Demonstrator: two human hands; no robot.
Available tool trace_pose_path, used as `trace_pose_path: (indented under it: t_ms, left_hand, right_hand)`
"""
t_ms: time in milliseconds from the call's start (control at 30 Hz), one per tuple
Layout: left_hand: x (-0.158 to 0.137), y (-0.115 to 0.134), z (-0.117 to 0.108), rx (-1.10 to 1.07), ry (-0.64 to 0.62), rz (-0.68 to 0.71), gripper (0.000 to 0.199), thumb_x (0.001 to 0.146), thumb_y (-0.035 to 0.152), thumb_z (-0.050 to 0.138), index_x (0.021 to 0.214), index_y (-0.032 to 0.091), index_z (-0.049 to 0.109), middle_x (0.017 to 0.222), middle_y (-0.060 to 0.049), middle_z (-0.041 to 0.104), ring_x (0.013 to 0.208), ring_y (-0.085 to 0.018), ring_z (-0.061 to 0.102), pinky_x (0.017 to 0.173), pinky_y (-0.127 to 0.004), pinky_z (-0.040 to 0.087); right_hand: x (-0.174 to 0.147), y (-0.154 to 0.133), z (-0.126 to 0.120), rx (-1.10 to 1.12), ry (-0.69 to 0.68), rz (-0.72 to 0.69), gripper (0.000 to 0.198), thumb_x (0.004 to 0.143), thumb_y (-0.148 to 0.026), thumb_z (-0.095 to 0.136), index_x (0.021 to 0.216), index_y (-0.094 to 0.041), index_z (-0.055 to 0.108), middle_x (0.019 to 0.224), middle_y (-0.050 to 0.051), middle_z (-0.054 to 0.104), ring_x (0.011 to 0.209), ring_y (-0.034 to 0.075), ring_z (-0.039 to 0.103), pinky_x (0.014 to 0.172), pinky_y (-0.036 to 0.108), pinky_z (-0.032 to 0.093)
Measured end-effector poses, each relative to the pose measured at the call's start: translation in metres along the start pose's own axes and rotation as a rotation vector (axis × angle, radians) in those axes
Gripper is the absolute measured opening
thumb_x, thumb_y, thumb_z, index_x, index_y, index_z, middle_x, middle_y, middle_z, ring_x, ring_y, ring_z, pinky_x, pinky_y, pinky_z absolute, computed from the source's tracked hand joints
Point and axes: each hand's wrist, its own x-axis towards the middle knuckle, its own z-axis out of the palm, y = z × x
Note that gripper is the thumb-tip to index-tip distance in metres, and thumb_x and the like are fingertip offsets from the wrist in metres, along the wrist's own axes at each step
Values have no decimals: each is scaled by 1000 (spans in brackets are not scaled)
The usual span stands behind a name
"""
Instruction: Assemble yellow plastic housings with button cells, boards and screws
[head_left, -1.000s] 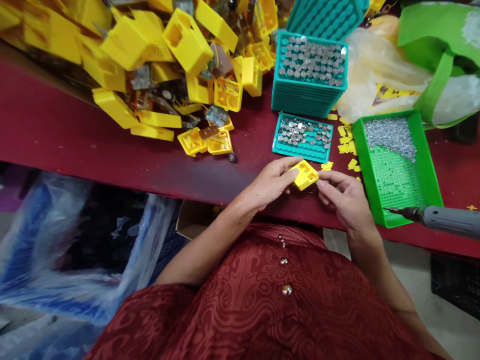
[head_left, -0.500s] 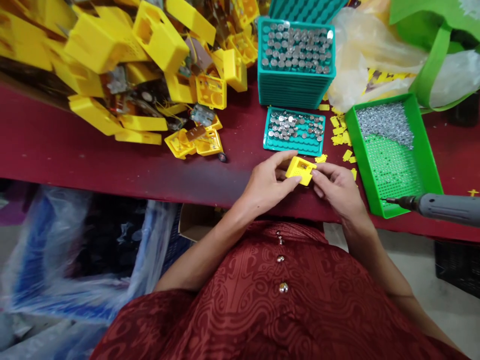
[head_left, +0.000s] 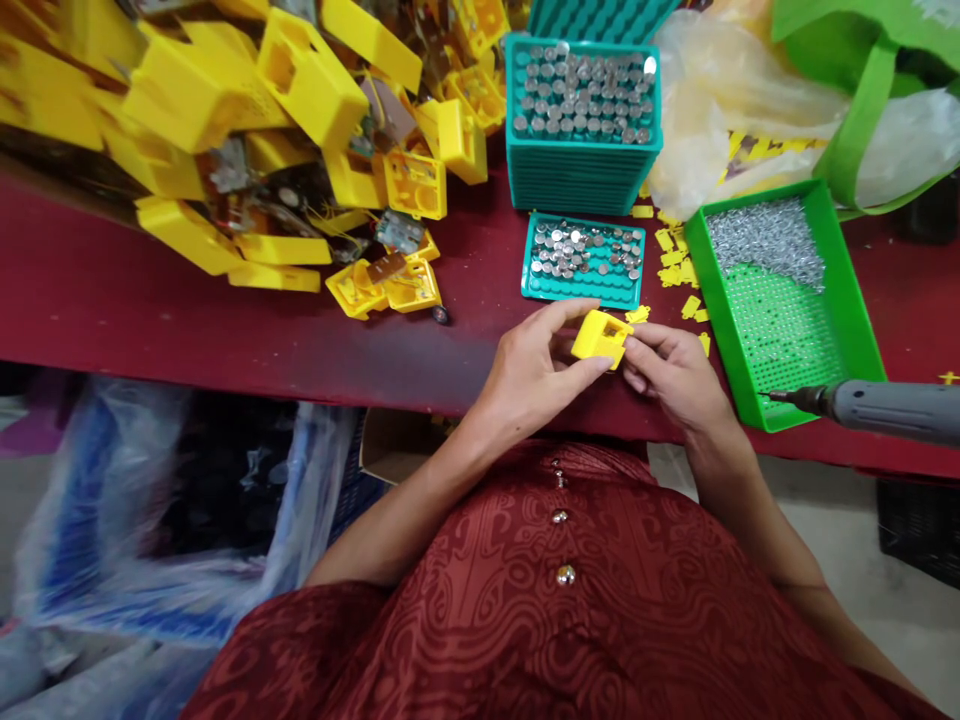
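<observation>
A small yellow plastic casing (head_left: 592, 334) with a square opening is held above the front edge of the table. My left hand (head_left: 529, 375) grips it from the left, thumb along its near side and forefinger at its far edge. My right hand (head_left: 671, 375) is closed, thumb and fingertips pinching the casing's right corner; whether a small part is also between them is hidden. Metal bits sit inside the opening. Just beyond the hands lies a shallow teal tray (head_left: 544, 287) of button cells (head_left: 562, 252). Small yellow plastic pieces (head_left: 690, 307) are scattered beyond my right hand.
A stack of teal trays (head_left: 581, 180) stands behind. At right, a green basket (head_left: 859, 330) holds screws (head_left: 772, 235); a grey electric screwdriver (head_left: 892, 408) reaches over its near corner. Yellow casings (head_left: 315, 80) pile up at left. A plastic-lined blue crate (head_left: 82, 560) sits below.
The casing has tilted in my hands: its dotted face has turned out of sight and a smooth side shows. My left thumb has slid slightly right along it. The view has shifted a little.
</observation>
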Motion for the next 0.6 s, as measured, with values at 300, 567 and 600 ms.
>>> trace_pose_path:
  t_ms: [300, 567, 600]
  left_hand:
    - [-2, 6, 2, -24, 7, 4, 54, 80, 30, 87, 129, 16, 72, 130, -11, 81, 106, -23, 80, 91, -35, 66]
    - [2, 3, 2, -178, -32, -84, 57, 76, 31, 90, 127, 17, 71, 121, -9, 84, 100, -22, 81, 88, -34, 67]
    - [3, 1, 2, -200, -36, -98, 58, 75, 31, 91, 127, 17, 71, 120, -9, 84, 99, -22, 81, 87, -34, 67]
  right_hand:
    - [2, -2, 0, 49, -27, -35, 58, 77, -70, 90, 80, -15, 71, 54, -7, 50, 44, 2, 40, 42, 21, 20]
    - [1, 2, -3, 36, -6, -3, 60, 77, -71, 89, 87, -15, 73, 54, -7, 51, 44, 2, 39, 43, 21, 21]
    - [0, 2, -3, 28, -1, -1, 60, 77, -72, 89, 88, -15, 73, 54, -7, 51, 45, 2, 39, 43, 21, 21]
